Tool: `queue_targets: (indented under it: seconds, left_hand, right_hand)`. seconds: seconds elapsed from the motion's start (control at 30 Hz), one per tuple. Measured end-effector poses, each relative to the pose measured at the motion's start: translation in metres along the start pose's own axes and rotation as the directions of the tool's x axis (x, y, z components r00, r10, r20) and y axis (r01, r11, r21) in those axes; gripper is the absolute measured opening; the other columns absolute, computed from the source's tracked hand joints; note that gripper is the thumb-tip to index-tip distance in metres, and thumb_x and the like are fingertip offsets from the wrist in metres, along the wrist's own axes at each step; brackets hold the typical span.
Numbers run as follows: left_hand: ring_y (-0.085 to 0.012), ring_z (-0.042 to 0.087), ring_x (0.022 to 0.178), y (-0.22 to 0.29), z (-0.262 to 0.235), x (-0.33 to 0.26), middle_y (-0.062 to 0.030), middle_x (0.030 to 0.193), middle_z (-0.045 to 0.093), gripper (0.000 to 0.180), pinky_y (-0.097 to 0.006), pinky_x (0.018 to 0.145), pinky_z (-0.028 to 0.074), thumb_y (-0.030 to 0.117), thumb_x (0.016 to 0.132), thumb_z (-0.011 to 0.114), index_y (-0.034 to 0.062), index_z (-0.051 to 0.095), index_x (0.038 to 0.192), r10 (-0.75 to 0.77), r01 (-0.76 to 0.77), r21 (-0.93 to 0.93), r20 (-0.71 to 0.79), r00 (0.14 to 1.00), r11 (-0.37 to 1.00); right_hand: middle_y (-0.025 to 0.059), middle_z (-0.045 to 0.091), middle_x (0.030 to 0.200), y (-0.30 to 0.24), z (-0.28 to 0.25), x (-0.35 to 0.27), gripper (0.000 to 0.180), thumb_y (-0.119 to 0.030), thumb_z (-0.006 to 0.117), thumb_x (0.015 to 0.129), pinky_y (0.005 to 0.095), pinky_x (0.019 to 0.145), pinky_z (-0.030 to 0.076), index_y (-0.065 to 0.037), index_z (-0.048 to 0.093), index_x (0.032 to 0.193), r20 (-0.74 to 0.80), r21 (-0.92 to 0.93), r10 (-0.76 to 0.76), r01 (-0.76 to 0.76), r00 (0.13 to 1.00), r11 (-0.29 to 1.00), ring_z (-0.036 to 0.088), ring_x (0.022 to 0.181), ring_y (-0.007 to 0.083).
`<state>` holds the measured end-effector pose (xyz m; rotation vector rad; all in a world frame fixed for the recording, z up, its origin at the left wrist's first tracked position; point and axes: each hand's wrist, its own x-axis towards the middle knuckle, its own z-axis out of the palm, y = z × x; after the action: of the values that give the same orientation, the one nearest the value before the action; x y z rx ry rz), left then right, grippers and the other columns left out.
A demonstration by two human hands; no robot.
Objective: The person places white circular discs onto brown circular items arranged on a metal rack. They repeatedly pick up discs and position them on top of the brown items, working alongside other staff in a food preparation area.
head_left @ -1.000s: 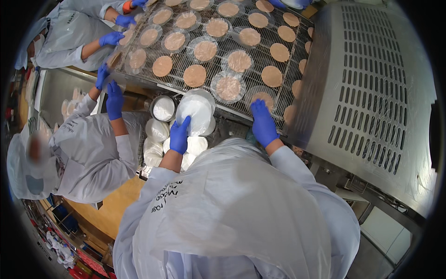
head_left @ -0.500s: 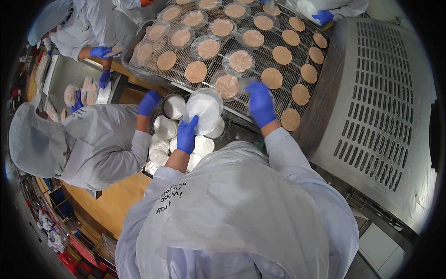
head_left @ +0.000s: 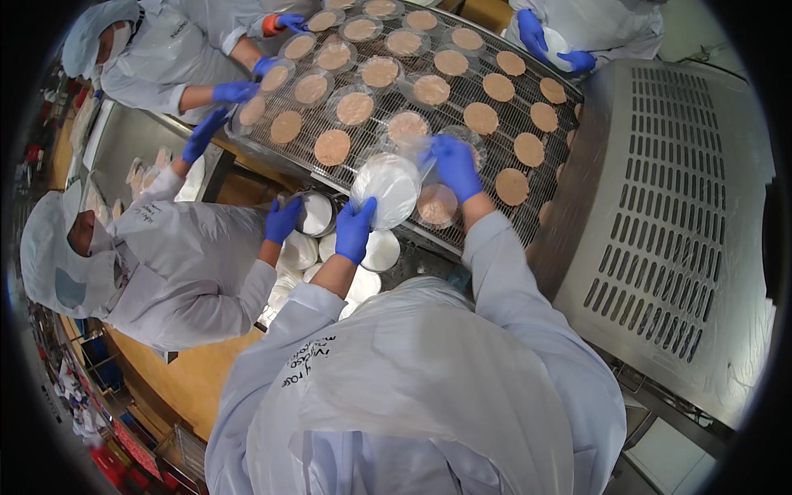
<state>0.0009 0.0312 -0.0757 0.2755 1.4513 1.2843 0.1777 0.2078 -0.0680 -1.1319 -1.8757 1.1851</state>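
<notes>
Piles of white discs sit just off the near edge of the wire belt, and over that edge the left hand grips a stack of translucent film discs by its rim, best kept level to prevent fanning. Rightward, a pale brown patty lies along that edge, and past it hovers the right hand; I can't tell whether it pinches the blurred sheet alongside, but single sheets should separate cleanest.

Translucent round sheets, stacked, pinkish patties, lying flat
</notes>
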Motion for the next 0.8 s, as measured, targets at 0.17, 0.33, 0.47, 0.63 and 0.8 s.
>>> queue_targets:
  seconds: [0.17,0.33,0.47,0.63,0.8]
  left_hand:
    - [-0.0145,0.059,0.088,0.02,0.008,-0.008,-0.0077,0.103,0.061,0.04,-0.026,0.076,0.048,0.02,0.084,0.065,-0.0036,0.054,0.115,0.022,-0.023,-0.048,-0.017,1.0,0.999]
    - [-0.0133,0.059,0.084,0.026,0.019,0.012,-0.006,0.101,0.061,0.037,-0.027,0.07,0.049,0.02,0.085,0.064,0.0,0.054,0.115,-0.01,0.015,-0.081,0.065,0.998,0.997]
    - [-0.0114,0.057,0.078,0.035,0.013,0.014,-0.0047,0.095,0.06,0.037,-0.026,0.063,0.047,0.02,0.084,0.063,0.0021,0.053,0.115,-0.003,0.003,0.001,0.045,0.999,1.0]
    - [-0.0121,0.058,0.079,0.03,0.039,0.017,-0.0055,0.095,0.063,0.037,-0.026,0.069,0.048,0.021,0.083,0.065,-0.0005,0.057,0.112,0.067,-0.067,-0.001,0.005,0.998,0.998]
    - [-0.0133,0.059,0.085,0.014,0.056,-0.009,-0.0077,0.099,0.063,0.039,-0.027,0.076,0.048,0.021,0.083,0.067,-0.0033,0.058,0.112,0.099,-0.098,0.076,0.0,0.995,0.992]
  right_hand:
    - [0.0113,0.066,0.094,0.024,-0.092,0.102,0.024,-0.009,0.054,0.083,0.0328,0.076,0.049,-0.002,0.063,0.104,-0.407,-0.394,-0.11,-0.065,0.907,0.917,0.063,0.085,0.0221]
    - [0.0172,0.062,0.107,0.103,-0.07,0.106,0.028,-0.015,0.049,0.087,0.0363,0.085,0.046,-0.004,0.061,0.109,-0.42,-0.199,0.095,-0.194,0.903,0.961,0.06,0.098,0.0293]
    - [0.0207,0.05,0.126,0.057,-0.114,0.06,0.038,-0.006,0.054,0.082,0.0354,0.095,0.041,-0.003,0.054,0.119,-0.292,-0.454,0.205,-0.324,0.934,0.83,0.05,0.115,0.0296]
    - [0.016,0.058,0.112,-0.033,-0.043,0.011,0.048,-0.016,0.075,0.069,0.0345,0.089,0.045,-0.003,0.059,0.113,-0.053,0.127,0.113,-0.105,0.992,0.986,0.056,0.103,0.0249]
    - [0.0073,0.064,0.094,-0.001,-0.003,-0.034,0.021,-0.009,0.059,0.084,0.0265,0.076,0.047,-0.001,0.063,0.103,-0.105,0.139,0.194,-0.178,0.975,0.974,0.058,0.085,0.0123]
